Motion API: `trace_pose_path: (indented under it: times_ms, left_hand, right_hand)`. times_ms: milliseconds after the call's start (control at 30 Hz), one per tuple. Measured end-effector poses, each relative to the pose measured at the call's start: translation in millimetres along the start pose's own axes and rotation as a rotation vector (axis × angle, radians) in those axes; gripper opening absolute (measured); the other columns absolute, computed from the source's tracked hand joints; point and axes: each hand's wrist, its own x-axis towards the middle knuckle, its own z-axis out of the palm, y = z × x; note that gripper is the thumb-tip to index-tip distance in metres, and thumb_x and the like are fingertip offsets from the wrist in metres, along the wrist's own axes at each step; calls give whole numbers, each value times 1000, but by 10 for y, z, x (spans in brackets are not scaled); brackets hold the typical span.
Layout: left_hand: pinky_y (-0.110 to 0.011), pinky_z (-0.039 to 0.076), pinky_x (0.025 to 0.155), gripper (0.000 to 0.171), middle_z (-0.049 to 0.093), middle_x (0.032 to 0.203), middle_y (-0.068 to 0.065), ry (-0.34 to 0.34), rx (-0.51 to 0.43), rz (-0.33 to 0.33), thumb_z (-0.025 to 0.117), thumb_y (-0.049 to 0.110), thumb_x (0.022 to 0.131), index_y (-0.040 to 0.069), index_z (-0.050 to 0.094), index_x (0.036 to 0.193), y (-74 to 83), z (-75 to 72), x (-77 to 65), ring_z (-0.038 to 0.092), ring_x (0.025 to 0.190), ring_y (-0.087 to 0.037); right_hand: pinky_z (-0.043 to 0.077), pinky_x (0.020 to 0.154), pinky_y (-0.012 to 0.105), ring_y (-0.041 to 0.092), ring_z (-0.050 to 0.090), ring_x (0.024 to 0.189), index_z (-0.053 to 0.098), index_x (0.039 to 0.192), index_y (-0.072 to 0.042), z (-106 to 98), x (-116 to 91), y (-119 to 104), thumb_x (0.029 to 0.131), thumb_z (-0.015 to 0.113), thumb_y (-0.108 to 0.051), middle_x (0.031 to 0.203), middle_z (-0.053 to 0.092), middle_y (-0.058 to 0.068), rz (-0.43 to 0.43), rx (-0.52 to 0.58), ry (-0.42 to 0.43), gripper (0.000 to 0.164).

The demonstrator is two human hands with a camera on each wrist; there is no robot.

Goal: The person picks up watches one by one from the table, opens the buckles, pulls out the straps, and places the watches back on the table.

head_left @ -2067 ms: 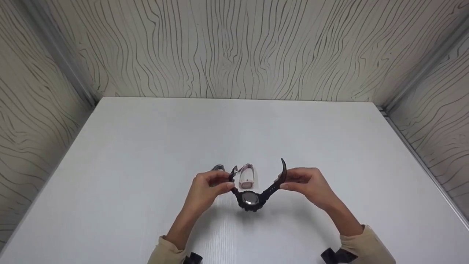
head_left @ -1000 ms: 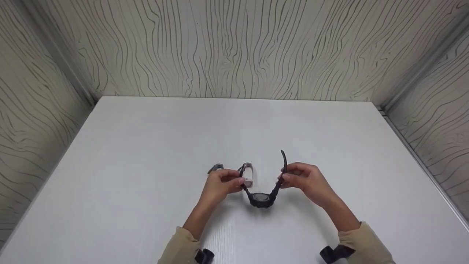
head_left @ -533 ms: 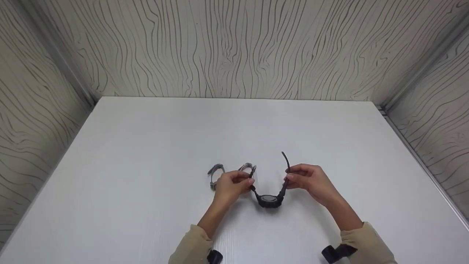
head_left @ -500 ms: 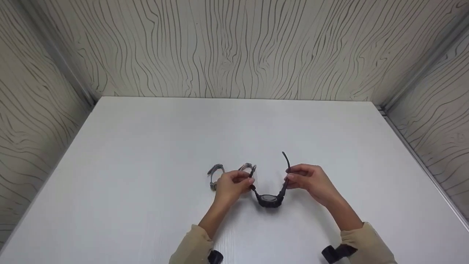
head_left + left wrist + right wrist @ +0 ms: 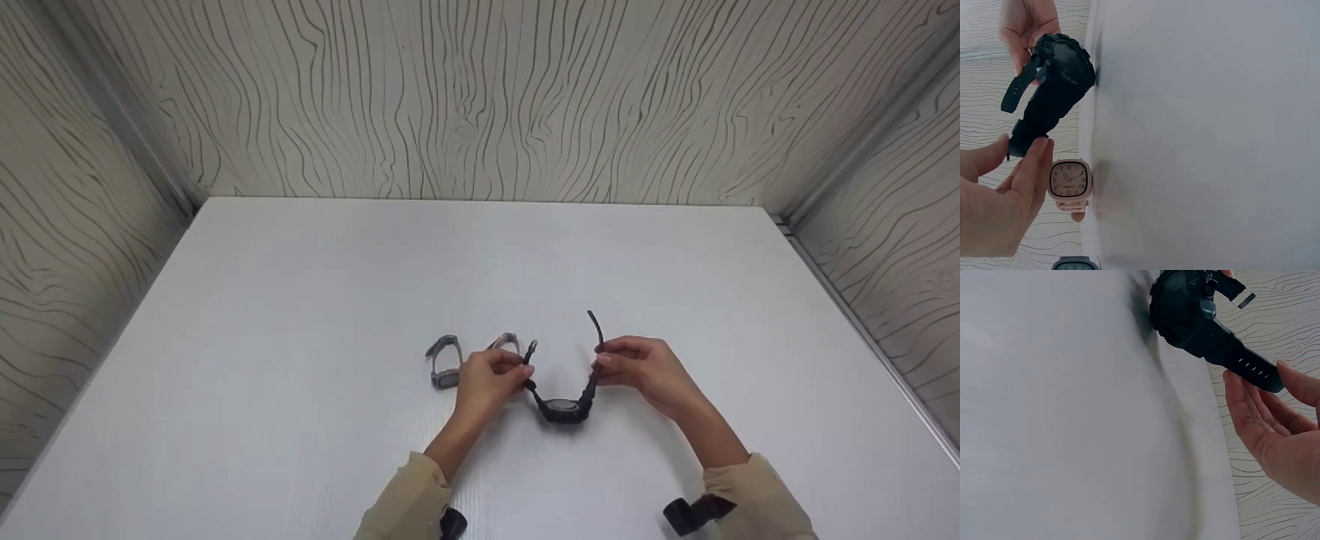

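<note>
Centrally, the black watch point(image 5: 564, 412) hangs between left hand point(image 5: 486, 381) and right hand point(image 5: 654, 373), each pinching one strap point(image 5: 1249, 367).

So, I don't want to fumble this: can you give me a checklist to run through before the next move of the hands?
1. Left hand pinching the buckle strap of the black, round-faced, chunky-cased watch: ok.
2. Right hand pinching its holed strap: ok.
3. Both straps apart, not fastened to each other: ok.
4. Pale pink watch with a rounded-square face free of the left hand: cannot tell; the hand overlaps it in the left wrist view.
5. Gray watch with a looped band outside the gap between the hands: ok.
</note>
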Motion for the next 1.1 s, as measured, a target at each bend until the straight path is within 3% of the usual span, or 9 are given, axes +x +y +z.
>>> trace_pose_path:
  times_ms: [200, 467, 600, 900, 1100]
  left_hand:
    - [-23, 53, 62, 15, 66, 77, -15, -10, 47, -12, 69, -3, 76, -9, 64, 89, 10, 46, 49, 66, 71, -22]
    - [-22, 52, 64, 14, 66, 78, -12, -63, 67, -42, 69, -3, 76, -8, 65, 88, 11, 74, 107, 65, 72, -19]
    - [-23, 52, 65, 14, 67, 80, -12, -94, 67, -64, 68, 0, 79, -8, 65, 90, 19, 73, 112, 65, 73, -18]
    - [-28, 51, 73, 20, 65, 96, -16, -168, 93, -121, 54, 4, 90, -8, 62, 105, 53, 133, 101, 64, 86, -22]
    - [-35, 50, 80, 28, 60, 111, -21, -211, 21, -143, 47, 5, 94, -10, 55, 117, 66, 179, 111, 60, 99, -30]
  right_hand:
    - [52, 76, 41, 27, 66, 78, 64, 94, 0, -57, 13, -15, 84, 62, 1, 88, 65, 16, 21, -18, 24, 10]
    - [52, 75, 40, 27, 66, 78, 57, 101, 15, -116, 26, -15, 83, 63, 0, 84, 65, 13, 63, -25, 72, 24]
    - [52, 74, 39, 25, 66, 76, 59, 98, 12, -150, 39, -15, 83, 63, 1, 83, 65, 12, 72, -11, 73, 19]
    - [53, 73, 38, 21, 64, 72, 63, 95, 10, -232, 80, -15, 84, 63, 0, 80, 66, 11, 122, -9, 51, 15]
    - [53, 71, 36, 20, 64, 71, 61, 101, 14, -297, 108, -5, 85, 63, -3, 80, 66, 11, 153, -48, 19, 23]
